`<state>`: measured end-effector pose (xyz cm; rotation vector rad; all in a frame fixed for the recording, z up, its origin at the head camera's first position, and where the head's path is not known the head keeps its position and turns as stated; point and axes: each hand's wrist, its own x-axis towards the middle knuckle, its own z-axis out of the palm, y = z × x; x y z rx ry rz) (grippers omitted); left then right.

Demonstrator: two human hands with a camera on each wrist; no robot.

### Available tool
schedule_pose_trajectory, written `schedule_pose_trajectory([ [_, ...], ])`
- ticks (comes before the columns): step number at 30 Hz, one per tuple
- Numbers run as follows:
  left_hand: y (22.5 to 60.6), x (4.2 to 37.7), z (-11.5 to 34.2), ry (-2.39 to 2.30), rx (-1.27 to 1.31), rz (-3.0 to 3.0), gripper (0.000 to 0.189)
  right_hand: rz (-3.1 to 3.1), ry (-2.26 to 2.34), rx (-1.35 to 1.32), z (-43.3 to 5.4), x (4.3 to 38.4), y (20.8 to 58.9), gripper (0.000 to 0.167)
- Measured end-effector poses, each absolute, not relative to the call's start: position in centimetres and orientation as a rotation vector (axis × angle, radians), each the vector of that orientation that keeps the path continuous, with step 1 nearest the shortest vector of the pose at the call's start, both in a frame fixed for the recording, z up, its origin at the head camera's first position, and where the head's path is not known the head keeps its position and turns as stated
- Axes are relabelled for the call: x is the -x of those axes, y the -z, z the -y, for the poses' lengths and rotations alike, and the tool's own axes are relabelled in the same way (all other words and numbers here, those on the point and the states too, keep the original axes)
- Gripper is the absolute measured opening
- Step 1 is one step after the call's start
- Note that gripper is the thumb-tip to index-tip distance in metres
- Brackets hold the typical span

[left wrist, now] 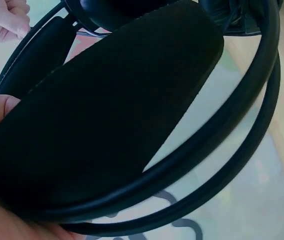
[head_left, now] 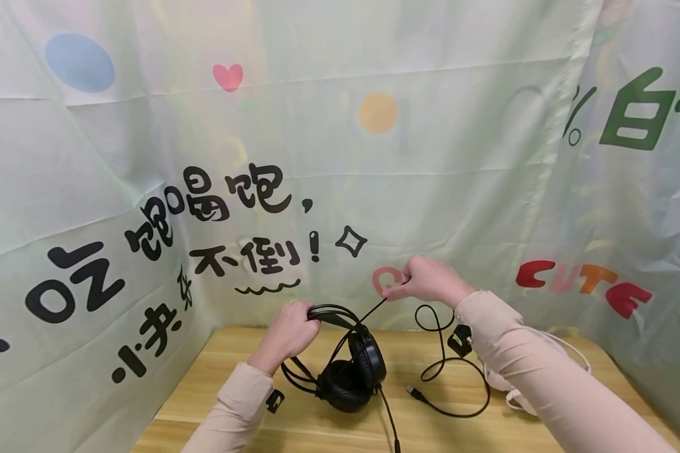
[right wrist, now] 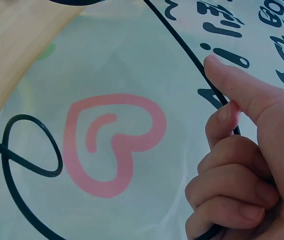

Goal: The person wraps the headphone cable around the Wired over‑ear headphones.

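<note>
My left hand [head_left: 292, 333] grips the headband of a black over-ear headset [head_left: 368, 360], whose ear cups hang just above or on the table. In the left wrist view the padded headband [left wrist: 117, 105] and its twin outer bars fill most of the picture. My right hand [head_left: 427, 280] is raised to the right of the headset. Between its thumb and curled fingers [right wrist: 232, 165] runs the black cable [right wrist: 182, 47], drawn straight from the headset. The rest of the cable loops down onto the table, ending in a USB plug [head_left: 413, 392].
The wooden table [head_left: 300, 434] meets a printed cloth backdrop [head_left: 317, 138] behind and at both sides. A small black piece [head_left: 461, 340] lies near the cable loops. White cords and a white object [head_left: 521, 400] sit partly behind my right arm.
</note>
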<state>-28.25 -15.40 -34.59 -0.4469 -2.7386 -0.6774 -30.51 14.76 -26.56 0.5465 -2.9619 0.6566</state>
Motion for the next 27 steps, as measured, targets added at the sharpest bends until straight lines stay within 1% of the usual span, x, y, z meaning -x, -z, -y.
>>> schedule_pose_trajectory([
  [9,34.2,28.2,15.1,0.545,0.408,2.731,0.014,2.960,-0.580,-0.538,-14.5,30.4,25.8,0.056],
  [17,34.7,28.2,15.0,0.500,0.332,2.731,0.004,2.922,-0.526,-0.596,-13.3,29.8,25.2,0.059],
  [27,35.0,27.9,14.5,0.444,0.331,2.721,0.011,2.862,-0.583,-0.609,-12.3,29.4,24.9,0.058],
])
